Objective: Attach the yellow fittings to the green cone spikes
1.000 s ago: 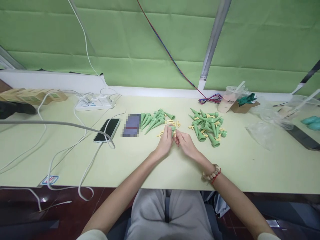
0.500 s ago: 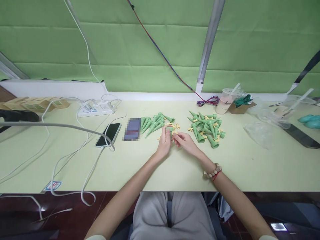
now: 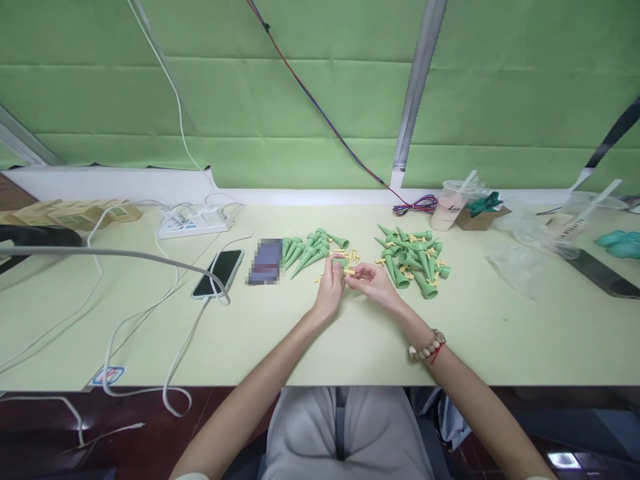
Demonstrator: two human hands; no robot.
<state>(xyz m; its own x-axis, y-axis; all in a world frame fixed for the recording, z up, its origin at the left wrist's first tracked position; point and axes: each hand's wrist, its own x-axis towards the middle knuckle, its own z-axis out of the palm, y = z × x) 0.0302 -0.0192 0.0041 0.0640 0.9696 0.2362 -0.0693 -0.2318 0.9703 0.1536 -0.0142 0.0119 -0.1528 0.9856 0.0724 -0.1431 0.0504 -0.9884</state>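
Observation:
My left hand (image 3: 330, 288) is closed around a green plastic watering spike (image 3: 339, 262), its wide end showing above the fingers. My right hand (image 3: 373, 283) pinches a small yellow valve (image 3: 349, 272) against the side of that spike; the fingers hide part of the contact. Loose yellow valves (image 3: 355, 255) lie just beyond the hands. Behind my left hand rests a group of green spikes (image 3: 310, 250). To the right is a pile of green spikes (image 3: 410, 257), several with yellow valves on them.
A phone (image 3: 219, 273) with a white cable and a power strip (image 3: 195, 221) are on the left. At the back right stand a drink cup (image 3: 447, 207) and a small cardboard box (image 3: 477, 219). Clear plastic bags (image 3: 515, 267) and a dark phone (image 3: 605, 273) lie farther right.
The yellow valve between my right fingertips shows more plainly now, beside the spike. Both hands stay nearly in place; the view has tilted slightly.

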